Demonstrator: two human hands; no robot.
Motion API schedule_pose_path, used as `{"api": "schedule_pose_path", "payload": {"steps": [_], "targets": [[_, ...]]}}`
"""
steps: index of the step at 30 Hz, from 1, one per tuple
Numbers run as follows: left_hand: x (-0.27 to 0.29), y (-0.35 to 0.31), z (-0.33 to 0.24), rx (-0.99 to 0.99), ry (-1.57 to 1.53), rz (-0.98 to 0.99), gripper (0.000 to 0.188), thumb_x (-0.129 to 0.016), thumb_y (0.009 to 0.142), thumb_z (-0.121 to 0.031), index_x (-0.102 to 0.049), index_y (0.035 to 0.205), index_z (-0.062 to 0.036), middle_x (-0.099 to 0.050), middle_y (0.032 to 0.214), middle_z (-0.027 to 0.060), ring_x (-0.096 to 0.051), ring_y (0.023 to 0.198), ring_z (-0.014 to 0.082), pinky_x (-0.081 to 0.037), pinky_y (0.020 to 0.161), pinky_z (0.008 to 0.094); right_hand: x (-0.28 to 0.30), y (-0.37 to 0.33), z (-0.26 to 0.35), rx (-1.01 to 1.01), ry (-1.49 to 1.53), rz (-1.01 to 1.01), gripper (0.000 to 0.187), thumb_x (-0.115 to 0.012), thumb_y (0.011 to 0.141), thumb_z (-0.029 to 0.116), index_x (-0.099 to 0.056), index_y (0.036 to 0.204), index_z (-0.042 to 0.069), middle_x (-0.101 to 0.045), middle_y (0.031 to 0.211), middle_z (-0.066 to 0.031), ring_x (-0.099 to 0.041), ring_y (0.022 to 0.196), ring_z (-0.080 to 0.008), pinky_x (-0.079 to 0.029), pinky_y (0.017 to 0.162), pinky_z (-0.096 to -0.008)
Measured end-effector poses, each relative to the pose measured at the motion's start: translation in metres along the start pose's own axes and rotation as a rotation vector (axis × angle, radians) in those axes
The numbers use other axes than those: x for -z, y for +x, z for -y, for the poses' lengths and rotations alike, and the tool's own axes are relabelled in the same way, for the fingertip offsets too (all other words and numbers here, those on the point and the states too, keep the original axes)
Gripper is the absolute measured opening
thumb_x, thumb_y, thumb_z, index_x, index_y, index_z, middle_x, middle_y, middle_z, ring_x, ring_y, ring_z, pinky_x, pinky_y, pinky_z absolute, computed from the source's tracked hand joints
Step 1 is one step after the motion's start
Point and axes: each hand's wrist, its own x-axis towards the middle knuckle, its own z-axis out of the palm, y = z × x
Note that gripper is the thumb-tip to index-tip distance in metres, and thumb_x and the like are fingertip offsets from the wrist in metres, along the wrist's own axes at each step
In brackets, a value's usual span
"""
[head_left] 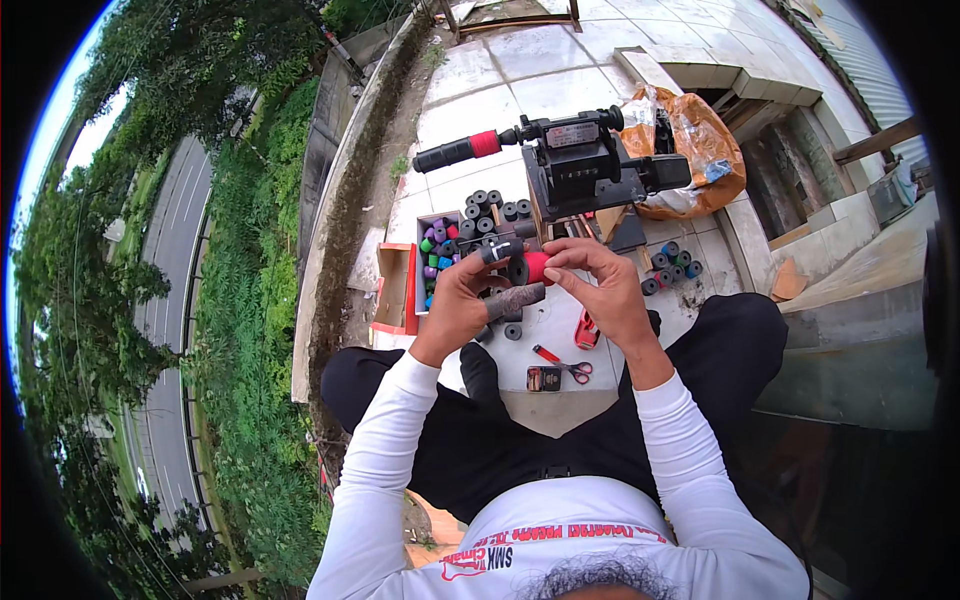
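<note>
I see the right hand (605, 290) pinching a red roll (538, 267), raised between both hands. The left hand (455, 305) curls beside it; I can't tell whether those fingers grip it.

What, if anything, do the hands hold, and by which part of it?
The red roll, by its right edge, in the right hand; the left hand's exact hold cannot be told.

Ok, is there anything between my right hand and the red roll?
Nothing visible: your right hand has its fingers right at the red roll. Your left hand is on the roll's left side, not in between.
</note>
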Motion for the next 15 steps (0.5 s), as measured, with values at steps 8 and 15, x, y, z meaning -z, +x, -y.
{"api": "schedule_pose_path", "payload": {"steps": [8, 15], "targets": [[-0.001, 0.0, -0.006, 0.062, 0.026, -0.058, 0.049, -0.08, 0.103, -0.014, -0.064, 0.147, -0.0018, -0.078, 0.127, 0.0099, -0.074, 0.107, 0.013, -0.06, 0.091, 0.0284, -0.011, 0.005, -0.017, -0.237, 0.512, -0.134, 0.017, -0.082, 0.099, 0.007, -0.081, 0.115, 0.0, -0.08, 0.113, -0.0079, -0.073, 0.102, -0.0113, -0.057, 0.096, -0.026], [0.004, 0.006, -0.004, 0.116, -0.017, -0.158, 0.041, -0.075, 0.107, -0.019, -0.067, 0.143, -0.0015, -0.079, 0.118, 0.0079, -0.074, 0.104, 0.0103, -0.059, 0.09, 0.0262, -0.026, 0.033, -0.026, -0.237, 0.46, -0.161, 0.017, -0.083, 0.099, 0.01, -0.082, 0.114, 0.001, -0.081, 0.102, -0.0033, -0.071, 0.093, -0.0072, -0.055, 0.084, -0.0214]]}}
